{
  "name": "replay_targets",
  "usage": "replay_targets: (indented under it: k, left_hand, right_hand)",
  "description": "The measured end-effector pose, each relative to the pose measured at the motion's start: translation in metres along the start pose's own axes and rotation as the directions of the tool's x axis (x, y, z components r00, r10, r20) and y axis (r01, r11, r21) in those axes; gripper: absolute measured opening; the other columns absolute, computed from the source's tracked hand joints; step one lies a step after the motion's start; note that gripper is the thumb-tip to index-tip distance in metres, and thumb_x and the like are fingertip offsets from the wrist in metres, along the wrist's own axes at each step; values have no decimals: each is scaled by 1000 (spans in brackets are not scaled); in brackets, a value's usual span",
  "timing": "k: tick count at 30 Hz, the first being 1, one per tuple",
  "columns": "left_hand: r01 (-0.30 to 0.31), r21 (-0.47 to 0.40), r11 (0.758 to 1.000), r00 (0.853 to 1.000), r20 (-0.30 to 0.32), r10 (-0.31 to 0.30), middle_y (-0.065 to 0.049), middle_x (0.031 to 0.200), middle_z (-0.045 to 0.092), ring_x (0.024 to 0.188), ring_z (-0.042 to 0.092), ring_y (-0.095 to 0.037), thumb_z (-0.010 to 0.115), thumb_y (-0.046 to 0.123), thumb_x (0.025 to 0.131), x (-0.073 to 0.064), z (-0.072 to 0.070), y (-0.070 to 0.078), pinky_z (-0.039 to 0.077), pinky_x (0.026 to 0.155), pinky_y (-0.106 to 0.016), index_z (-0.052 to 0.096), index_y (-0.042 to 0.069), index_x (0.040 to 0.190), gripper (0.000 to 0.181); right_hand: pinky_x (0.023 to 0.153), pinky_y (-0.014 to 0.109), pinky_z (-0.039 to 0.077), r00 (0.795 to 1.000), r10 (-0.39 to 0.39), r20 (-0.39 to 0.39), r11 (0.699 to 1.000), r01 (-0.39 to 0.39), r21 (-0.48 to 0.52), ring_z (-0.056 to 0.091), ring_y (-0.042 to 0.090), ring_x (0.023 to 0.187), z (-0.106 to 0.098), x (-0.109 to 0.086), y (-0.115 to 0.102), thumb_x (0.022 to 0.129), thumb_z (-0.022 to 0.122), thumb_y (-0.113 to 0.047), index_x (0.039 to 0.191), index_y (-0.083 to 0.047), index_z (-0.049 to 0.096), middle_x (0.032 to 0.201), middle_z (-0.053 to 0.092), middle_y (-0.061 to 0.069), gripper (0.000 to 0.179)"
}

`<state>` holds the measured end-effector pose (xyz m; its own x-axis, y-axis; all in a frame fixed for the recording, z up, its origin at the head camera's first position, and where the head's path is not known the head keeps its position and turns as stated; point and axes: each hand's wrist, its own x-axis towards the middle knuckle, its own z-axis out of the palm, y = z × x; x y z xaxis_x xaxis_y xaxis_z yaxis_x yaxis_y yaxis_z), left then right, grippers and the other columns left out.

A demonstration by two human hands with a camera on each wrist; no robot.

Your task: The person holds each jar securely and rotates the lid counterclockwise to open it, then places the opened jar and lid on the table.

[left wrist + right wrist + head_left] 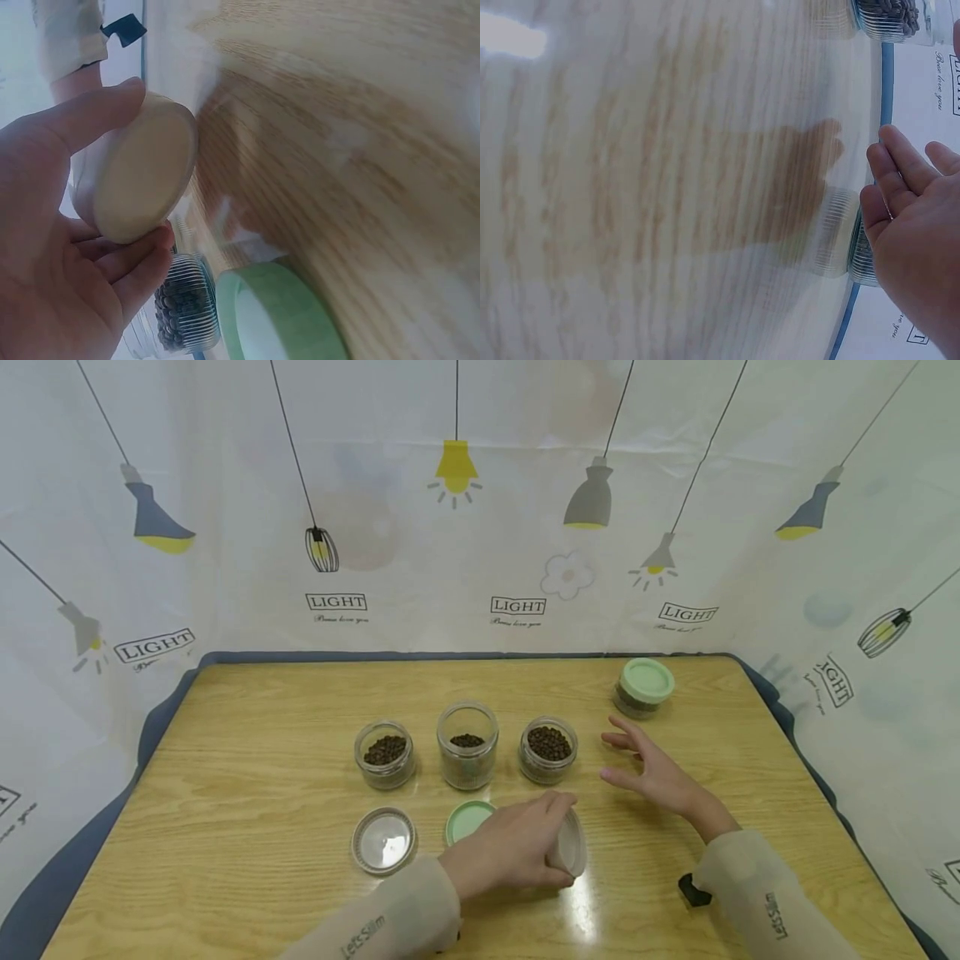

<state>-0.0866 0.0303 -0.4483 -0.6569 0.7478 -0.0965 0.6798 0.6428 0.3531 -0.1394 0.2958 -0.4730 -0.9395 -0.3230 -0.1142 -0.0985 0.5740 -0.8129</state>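
Note:
My left hand (pixel 510 845) grips a pale, translucent lid (pixel 572 845) by its edge, tilted up on its side above the table. In the left wrist view, the thumb lies on one side of the lid (pixel 150 174) and the curled fingers on the other. My right hand (pixel 660 781) hovers with parted fingers and nothing in it, right of an uncapped glass jar (pixel 548 768) of dark coffee beans. Behind that hand stands a jar with a green lid (pixel 648 680). A green lid (pixel 468 820) lies partly hidden under my left hand.
Two more uncapped jars of beans stand in the row, a short left jar (pixel 385 768) and a taller middle jar (pixel 467 764). A clear lid (pixel 383 841) lies in front of the left one. Printed cloth (pixel 420 568) hangs behind the wooden table (pixel 247 810).

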Motion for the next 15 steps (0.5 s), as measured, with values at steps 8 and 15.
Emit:
replay_targets:
  k: [8,15]
  left_hand:
    - [13,136,991,1000,8,-14,1,140,52,127,52,-15,75,59,75,1,-1,0,45,106,-30,42,14,143,89]
    - [28,233,972,999,26,-35,2,136,54,125,50,-15,73,64,73,4,1,-2,40,110,-31,46,15,140,87]
  right_hand:
    - [109,70,25,1000,11,3,1000,-11,2,30,42,142,0,0,1,94,64,-29,157,-13,10,153,37,21,84]
    - [109,71,23,1000,10,10,1000,-11,11,29,43,142,1,0,2,94,64,-29,157,-12,10,153,36,21,84]
